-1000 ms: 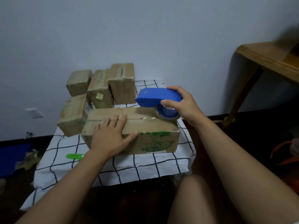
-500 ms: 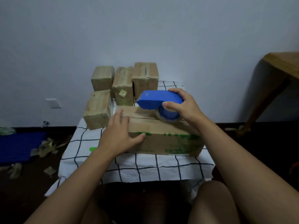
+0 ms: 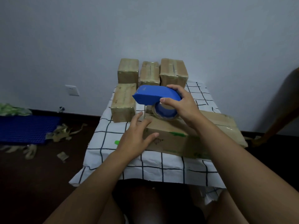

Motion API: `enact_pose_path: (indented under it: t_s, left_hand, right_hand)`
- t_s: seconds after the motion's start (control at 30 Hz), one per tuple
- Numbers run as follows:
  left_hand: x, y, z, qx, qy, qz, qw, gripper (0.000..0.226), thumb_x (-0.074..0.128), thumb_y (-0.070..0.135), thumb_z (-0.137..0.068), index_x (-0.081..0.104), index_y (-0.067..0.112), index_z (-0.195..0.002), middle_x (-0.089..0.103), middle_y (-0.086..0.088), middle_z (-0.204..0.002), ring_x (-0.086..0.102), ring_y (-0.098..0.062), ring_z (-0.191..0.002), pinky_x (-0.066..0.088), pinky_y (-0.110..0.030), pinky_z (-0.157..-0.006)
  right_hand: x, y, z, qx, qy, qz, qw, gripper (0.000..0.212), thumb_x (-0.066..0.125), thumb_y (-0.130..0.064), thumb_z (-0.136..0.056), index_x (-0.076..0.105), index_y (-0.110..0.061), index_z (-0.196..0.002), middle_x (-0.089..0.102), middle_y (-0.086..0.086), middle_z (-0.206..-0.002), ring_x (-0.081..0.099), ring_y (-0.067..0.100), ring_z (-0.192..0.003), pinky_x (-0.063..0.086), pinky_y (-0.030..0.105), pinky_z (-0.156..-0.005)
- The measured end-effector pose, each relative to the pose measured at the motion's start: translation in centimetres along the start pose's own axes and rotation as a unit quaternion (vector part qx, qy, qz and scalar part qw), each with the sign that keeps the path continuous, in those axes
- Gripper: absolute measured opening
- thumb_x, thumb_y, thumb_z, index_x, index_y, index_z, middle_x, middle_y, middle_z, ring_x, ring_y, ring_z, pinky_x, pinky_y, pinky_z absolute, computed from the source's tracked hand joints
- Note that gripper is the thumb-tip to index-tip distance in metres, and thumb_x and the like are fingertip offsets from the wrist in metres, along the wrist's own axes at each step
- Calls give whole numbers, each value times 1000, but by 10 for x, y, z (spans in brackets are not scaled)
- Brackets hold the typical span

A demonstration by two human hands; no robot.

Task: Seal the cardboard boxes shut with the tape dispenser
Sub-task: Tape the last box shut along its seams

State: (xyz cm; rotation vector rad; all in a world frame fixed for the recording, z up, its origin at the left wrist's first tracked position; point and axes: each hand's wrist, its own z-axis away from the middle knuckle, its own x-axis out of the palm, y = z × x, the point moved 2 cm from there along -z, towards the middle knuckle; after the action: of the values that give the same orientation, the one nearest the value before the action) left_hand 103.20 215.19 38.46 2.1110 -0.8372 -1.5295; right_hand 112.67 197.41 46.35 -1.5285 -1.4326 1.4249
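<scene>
Lying across the checked bench [image 3: 103,141], the big box [image 3: 215,126] runs its long axis from 9 o'clock to 3 o'clock, its right end slanting nearer and overhanging the bench's right edge. At far left on the floor sit a blue mat [image 3: 27,128] and scraps of tape [image 3: 64,131]. A wall socket [image 3: 72,90] is at 10 o'clock from the bench.

The left hand [image 3: 137,136] rests on the box's left end, fingers straight and slightly spread over the top edge, thumb laid along the front face. A green thing [image 3: 116,142] peeks out beside its wrist. Four small boxes [image 3: 123,102] stand at 12 o'clock, one nearer on the left, three in a row by the wall.

The dispenser [image 3: 155,96], blue, points its nose toward 9 o'clock, its roll touching the box top near the left end. The right hand [image 3: 181,104] grips it, fingers curled over the back, thumb on the roll's side.

Against half a second ago, the dispenser's roll sits nearer the box's left end and the left hand has slid off toward the corner. The view has swung left, so the box now reaches farther right.

Bare cloth lies in front of the box and at its left; a wooden leg [image 3: 278,117] stands at 3 o'clock.
</scene>
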Motion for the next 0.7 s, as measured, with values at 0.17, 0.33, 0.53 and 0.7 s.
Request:
enact_pose_path:
  t_s: [0.17, 0.33, 0.53, 0.7]
  left_hand:
    - [2, -12, 4, -51, 9, 93, 994, 64, 67, 53, -84, 35, 37, -138, 56, 3, -134, 57, -14, -117, 51, -40, -96]
    - [1, -11, 5, -28, 41, 24, 999, 65, 63, 56, -86, 42, 24, -138, 59, 0, -129, 59, -18, -111, 48, -30, -86]
    - [-8, -3, 4, 17, 55, -107, 993, 52, 57, 61, -87, 48, 25, -123, 60, 5, -117, 58, -20, -104, 51, -37, -73]
    - [-12, -4, -1, 22, 33, -165, 985, 58, 53, 64, -87, 47, 26, -130, 38, 8, -152, 40, -17, -134, 50, -40, -87]
  right_hand:
    - [35, -7, -14, -4, -6, -20, 1000, 53, 82, -40, -73, 61, -34, -121, 59, -6, -123, 62, 14, -106, 54, 32, -88]
    - [53, -13, -22, -9, -15, -22, 1000, 50, 81, -40, -72, 63, -34, -118, 63, -6, -121, 64, 13, -105, 53, 28, -87]
    - [35, -11, -16, -2, -13, -22, 1000, 41, 82, -32, -79, 64, -39, -115, 63, -13, -116, 64, 9, -101, 50, 23, -83]
    - [-9, -3, -1, 4, 8, 7, 1000, 42, 82, -36, -77, 62, -41, -115, 62, -15, -114, 63, -1, -94, 47, 15, -75]
